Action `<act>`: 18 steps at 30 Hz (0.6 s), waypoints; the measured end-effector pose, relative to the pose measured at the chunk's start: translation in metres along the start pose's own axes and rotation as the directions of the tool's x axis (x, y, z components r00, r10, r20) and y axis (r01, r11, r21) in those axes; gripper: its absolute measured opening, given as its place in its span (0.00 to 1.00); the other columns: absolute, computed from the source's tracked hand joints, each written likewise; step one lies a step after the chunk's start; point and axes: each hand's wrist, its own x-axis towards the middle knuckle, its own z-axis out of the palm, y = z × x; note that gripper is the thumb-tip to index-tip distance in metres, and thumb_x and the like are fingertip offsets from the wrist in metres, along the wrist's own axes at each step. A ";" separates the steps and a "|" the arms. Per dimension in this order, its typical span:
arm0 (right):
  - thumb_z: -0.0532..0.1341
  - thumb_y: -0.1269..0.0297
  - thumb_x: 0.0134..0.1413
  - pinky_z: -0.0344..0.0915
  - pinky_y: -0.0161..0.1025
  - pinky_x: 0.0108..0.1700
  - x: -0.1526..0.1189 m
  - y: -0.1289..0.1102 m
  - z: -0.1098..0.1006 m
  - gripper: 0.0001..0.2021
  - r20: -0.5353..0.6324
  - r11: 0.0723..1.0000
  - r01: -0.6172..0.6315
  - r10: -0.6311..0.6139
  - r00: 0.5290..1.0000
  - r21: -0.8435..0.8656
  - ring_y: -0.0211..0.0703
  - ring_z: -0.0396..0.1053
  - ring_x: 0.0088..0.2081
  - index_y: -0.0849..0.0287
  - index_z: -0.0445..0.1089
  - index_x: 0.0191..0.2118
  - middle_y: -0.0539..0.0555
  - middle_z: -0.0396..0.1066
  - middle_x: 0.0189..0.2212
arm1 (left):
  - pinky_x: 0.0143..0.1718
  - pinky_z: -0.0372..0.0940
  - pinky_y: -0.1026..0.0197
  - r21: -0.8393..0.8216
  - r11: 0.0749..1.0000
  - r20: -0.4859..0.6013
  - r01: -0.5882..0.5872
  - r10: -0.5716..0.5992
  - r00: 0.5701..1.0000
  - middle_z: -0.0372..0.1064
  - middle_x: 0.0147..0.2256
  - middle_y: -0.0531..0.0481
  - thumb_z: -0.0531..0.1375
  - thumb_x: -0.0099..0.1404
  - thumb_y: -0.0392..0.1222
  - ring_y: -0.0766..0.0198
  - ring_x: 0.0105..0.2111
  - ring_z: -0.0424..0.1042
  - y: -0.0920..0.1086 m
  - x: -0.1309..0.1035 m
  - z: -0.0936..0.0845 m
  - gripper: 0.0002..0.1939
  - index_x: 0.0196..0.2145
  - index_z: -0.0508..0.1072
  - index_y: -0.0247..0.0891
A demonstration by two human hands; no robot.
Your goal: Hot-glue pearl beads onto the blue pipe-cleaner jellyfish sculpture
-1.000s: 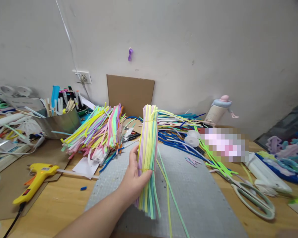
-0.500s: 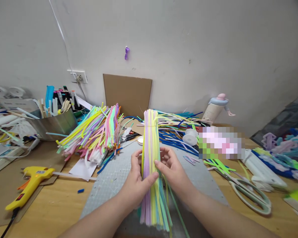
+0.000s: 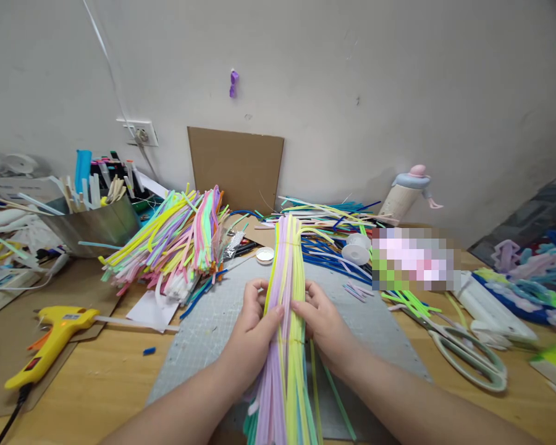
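Note:
A long bundle of pipe cleaners (image 3: 288,266) in lilac, yellow and green stands between my hands over the grey cutting mat (image 3: 199,358). My left hand (image 3: 254,330) is closed round its left side, thumb across the front and fingers behind. On the right side my right hand (image 3: 322,321) grips it too, thumb on the yellow strands and fingers partly hidden behind. Thin ties cross the bundle near its top and below my thumbs. Its lower end runs out of view at the bottom, and a few strands hang loose on the right.
To the left lie a heap of pipe cleaners (image 3: 167,241), a yellow glue gun (image 3: 55,340) and a metal container (image 3: 92,232) of sticks. Scissors (image 3: 467,355), a clear spool (image 3: 356,249) and a bottle (image 3: 401,194) are on the right. Cardboard (image 3: 236,167) leans on the wall.
The bundle has come lower and nearer to me, so its bottom end has left the view. My thumbs have moved up along it, and the camera view has shifted slightly.

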 end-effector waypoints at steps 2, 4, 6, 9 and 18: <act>0.64 0.63 0.49 0.66 0.42 0.39 0.001 0.002 -0.001 0.14 0.004 0.999 -0.007 0.007 1.000 0.040 0.44 0.73 0.35 0.54 0.61 0.41 0.49 0.74 0.33 | 0.37 0.65 0.61 -0.045 0.998 -0.024 0.045 -0.046 0.999 0.69 0.39 0.53 0.56 0.64 0.43 0.69 0.29 0.69 0.000 0.002 -0.001 0.15 0.45 0.55 0.44; 0.64 0.63 0.48 0.66 0.42 0.38 0.001 0.003 -0.002 0.15 0.006 0.998 -0.010 0.009 1.000 0.055 0.45 0.73 0.34 0.54 0.61 0.41 0.49 0.74 0.33 | 0.34 0.65 0.62 -0.078 0.994 -0.037 0.078 -0.081 0.996 0.70 0.38 0.54 0.57 0.62 0.43 0.70 0.26 0.68 0.000 0.004 -0.001 0.16 0.45 0.55 0.44; 0.65 0.62 0.48 0.66 0.41 0.35 0.001 0.003 -0.002 0.16 0.005 0.999 -0.012 0.011 1.000 0.050 0.44 0.73 0.32 0.53 0.61 0.42 0.48 0.74 0.32 | 0.32 0.65 0.62 -0.096 0.990 -0.040 0.102 -0.106 0.994 0.71 0.37 0.54 0.59 0.60 0.43 0.69 0.25 0.69 0.001 0.005 -0.001 0.18 0.44 0.54 0.43; 0.66 0.60 0.47 0.64 0.39 0.31 0.000 0.003 -0.002 0.17 0.016 1.000 -0.002 0.002 1.000 0.019 0.42 0.71 0.28 0.52 0.59 0.41 0.47 0.73 0.32 | 0.31 0.65 0.62 -0.113 0.989 -0.039 0.098 -0.103 0.994 0.71 0.36 0.52 0.62 0.57 0.44 0.66 0.29 0.72 0.001 0.006 0.001 0.22 0.44 0.53 0.42; 0.63 0.61 0.49 0.63 0.32 0.25 0.002 0.004 -0.009 0.12 0.003 0.937 0.224 -0.231 0.973 -0.267 0.38 0.67 0.33 0.51 0.59 0.37 0.49 0.61 0.40 | 0.35 0.65 0.62 0.030 0.999 -0.101 0.033 -0.030 0.994 0.69 0.36 0.52 0.64 0.55 0.43 0.65 0.32 0.71 0.002 0.004 0.004 0.25 0.43 0.53 0.42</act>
